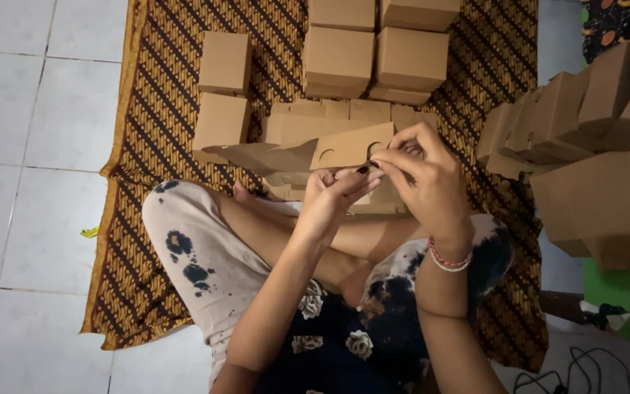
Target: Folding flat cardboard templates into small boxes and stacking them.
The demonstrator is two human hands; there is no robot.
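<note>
A white tiled floor point(30, 146) filled the left side of the frame, seen from above by a person sitting cross-legged. One brown patterned cloth point(162, 109) with a gold border covered the floor through the middle of the frame.

At the right edge stood one stack of brown cardboard boxes point(599, 182), too overlapped to count. At the top centre four folded boxes point(377, 51) sat in a two-by-two block, the upper pair cut off by the frame edge. To their left, two more folded boxes point(222, 95) stood one above the other. Just below the block, a row of flat cardboard pieces point(329, 120) stood on edge, packed too tightly to count.

At the centre the person held up one unfolded cardboard blank point(329, 149), its pointed end reaching left and two round cut-outs showing along its lower edge. More flat card lay under it, partly hidden.

The left hand point(333, 197) was curled, its fingertips closed on the blank's lower edge. The right hand point(424, 175) pinched the blank's right end between thumb and fingers. Two thin bracelets point(450, 259) circled the right wrist.

One small yellow scrap point(90, 232) lay on the tiles at the left.
</note>
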